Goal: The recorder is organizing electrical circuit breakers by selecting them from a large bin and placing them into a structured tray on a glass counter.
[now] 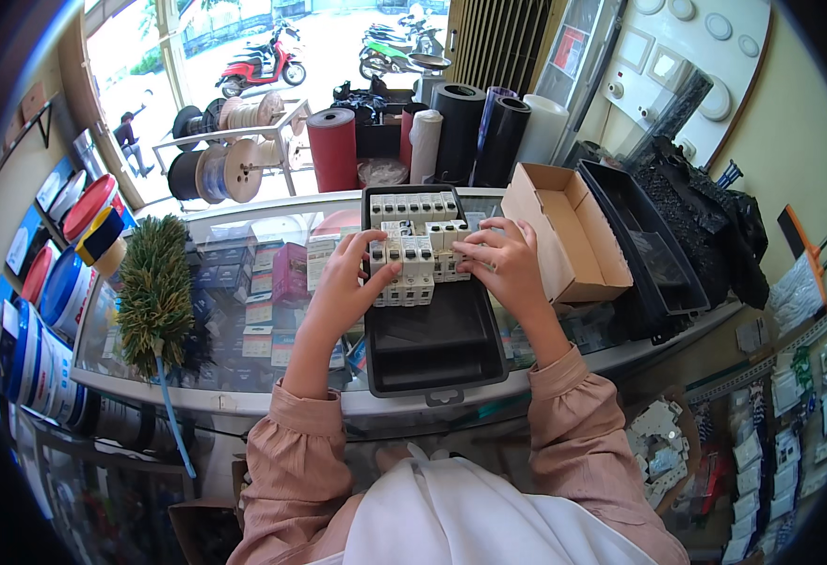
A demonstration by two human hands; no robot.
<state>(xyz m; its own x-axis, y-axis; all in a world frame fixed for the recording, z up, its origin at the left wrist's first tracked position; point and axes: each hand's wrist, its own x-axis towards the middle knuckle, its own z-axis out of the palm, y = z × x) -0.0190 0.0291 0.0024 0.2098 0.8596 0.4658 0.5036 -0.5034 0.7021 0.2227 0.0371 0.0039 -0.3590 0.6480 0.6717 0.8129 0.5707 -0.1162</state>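
A black plastic tray lies lengthwise before me on the glass counter. Its far part holds white miniature circuit breakers with black toggles, and a row of them stands at the far end. My left hand grips a nearer block of breakers, thumb on the near side and fingers at its left end. Below that block more breakers show. Against the right end of a second group of breakers, my right hand has its thumb and fingertips pressed. The breakers' undersides are hidden.
An open cardboard box and black plastic trays stand on the right of the glass counter. A green-brown duster lies at the left, its blue handle over the edge. Rolls of sheeting rise behind the counter.
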